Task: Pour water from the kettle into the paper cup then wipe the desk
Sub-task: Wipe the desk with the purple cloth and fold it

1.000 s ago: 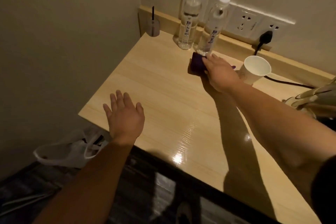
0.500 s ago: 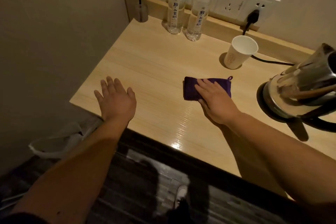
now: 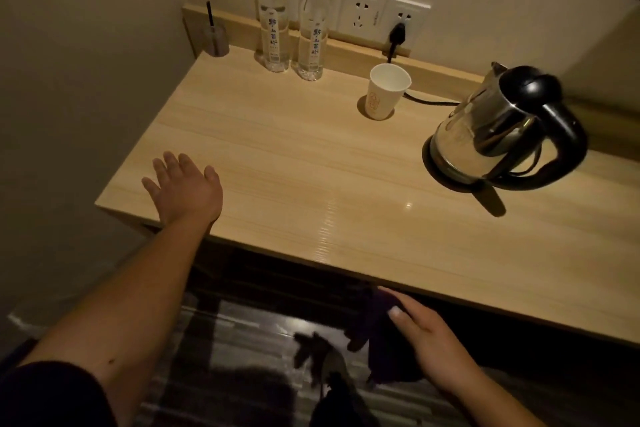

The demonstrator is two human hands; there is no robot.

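The left hand lies flat with fingers spread on the desk near its front left corner. The right hand is below the desk's front edge, fingers closed around a purple cloth that hangs down. The kettle sits on its base at the right, and the paper cup stands upright near the back, well apart from both hands.

Dim, warm, perhaps slightly blurred.
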